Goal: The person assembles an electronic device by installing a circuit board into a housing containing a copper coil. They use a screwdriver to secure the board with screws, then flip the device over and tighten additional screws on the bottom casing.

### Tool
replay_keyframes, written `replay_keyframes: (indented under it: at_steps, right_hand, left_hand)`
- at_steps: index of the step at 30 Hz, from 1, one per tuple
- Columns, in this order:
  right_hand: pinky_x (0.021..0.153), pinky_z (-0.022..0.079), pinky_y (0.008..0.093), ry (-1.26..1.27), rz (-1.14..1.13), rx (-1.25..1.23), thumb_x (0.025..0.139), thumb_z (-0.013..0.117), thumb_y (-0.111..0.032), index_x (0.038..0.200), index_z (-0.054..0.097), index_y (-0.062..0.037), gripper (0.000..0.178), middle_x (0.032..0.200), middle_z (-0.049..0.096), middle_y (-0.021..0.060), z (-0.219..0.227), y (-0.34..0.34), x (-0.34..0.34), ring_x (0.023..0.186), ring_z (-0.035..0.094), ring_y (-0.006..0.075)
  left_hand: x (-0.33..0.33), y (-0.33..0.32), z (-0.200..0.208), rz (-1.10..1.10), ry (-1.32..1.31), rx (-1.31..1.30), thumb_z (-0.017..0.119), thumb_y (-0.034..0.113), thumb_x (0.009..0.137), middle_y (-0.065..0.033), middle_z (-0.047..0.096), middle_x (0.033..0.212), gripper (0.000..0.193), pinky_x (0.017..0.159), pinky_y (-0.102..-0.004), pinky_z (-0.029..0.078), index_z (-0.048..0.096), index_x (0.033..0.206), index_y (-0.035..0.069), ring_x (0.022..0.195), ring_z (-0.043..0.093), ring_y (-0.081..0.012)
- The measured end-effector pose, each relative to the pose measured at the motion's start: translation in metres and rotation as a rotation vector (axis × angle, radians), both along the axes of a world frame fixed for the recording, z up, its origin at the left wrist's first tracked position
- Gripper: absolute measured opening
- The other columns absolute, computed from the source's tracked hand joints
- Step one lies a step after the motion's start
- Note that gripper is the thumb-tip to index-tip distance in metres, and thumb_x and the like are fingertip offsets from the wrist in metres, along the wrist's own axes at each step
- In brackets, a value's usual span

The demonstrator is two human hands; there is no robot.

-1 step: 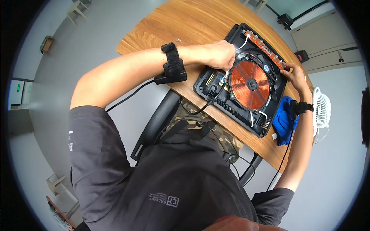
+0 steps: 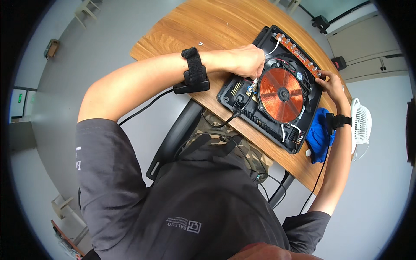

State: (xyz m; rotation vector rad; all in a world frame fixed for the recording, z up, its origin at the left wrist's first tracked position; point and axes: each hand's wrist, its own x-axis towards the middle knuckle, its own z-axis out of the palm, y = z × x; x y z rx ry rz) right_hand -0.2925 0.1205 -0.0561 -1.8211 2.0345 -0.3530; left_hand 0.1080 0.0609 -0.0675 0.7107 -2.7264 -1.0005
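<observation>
- A wooden table (image 2: 208,26) with a rounded corner stands on a pale grey floor (image 2: 86,47); the view looks down over the shoulders of a seated person in a dark grey shirt.
- An opened induction cooker (image 2: 277,91) lies on the table near its front edge, black housing uncovered, a round copper coil (image 2: 281,94) at its middle and a red circuit strip (image 2: 299,54) along its far side.
- The left hand (image 2: 247,60) rests on the cooker's left part, fingers curled narrow and pressed down beside the coil among white wires; whether it pinches anything cannot be told.
- The right hand (image 2: 331,84) grips the cooker's far right corner, fingers bent over the rim.
- Each wrist wears a black strap with a small box and a trailing cable.
- Just below the right wrist, a blue cloth (image 2: 320,134) lies at the table's edge.
- Beyond the right forearm, off the table, stands a small white fan (image 2: 362,123).
- Two small screws (image 2: 200,43) lie on bare wood beyond the left forearm.
- A black chair (image 2: 173,138) sits under the left arm; bare tabletop stretches beyond the left hand.
</observation>
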Motion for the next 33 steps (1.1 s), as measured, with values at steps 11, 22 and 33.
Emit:
replay_keyframes:
  at_steps: [11,22,33]
  right_hand:
    - [0.056,0.05,0.0296,-0.02,-0.001,0.009,0.087,0.079,-0.014,0.125,0.069,-0.0023,0.041,0.103,0.07,0.0088,-0.002,-0.001,-0.003,0.068,0.061,0.0123]
    - [0.056,0.051,0.0273,-0.03,-0.006,0.009,0.087,0.079,-0.014,0.125,0.069,-0.0014,0.041,0.104,0.07,0.0082,-0.001,0.001,-0.001,0.067,0.062,0.0118]
    - [0.055,0.05,0.0279,-0.004,0.009,-0.012,0.086,0.08,-0.014,0.124,0.069,-0.0008,0.041,0.103,0.07,0.0094,-0.002,0.0,-0.003,0.066,0.061,0.0126]
  left_hand:
    - [0.002,0.0,-0.006,-0.002,0.053,0.023,0.075,0.004,0.076,-0.0159,0.073,0.077,0.009,0.067,-0.0356,0.055,0.075,0.083,-0.001,0.074,0.073,-0.0234]
    - [0.0,-0.002,-0.009,0.019,0.053,0.073,0.076,0.005,0.074,-0.0137,0.073,0.072,0.008,0.064,-0.0346,0.054,0.075,0.079,-0.001,0.068,0.071,-0.0196]
    - [-0.002,-0.002,-0.003,0.067,-0.087,0.122,0.082,0.012,0.074,-0.0042,0.076,0.084,0.006,0.086,-0.043,0.052,0.077,0.077,0.011,0.089,0.072,-0.0205]
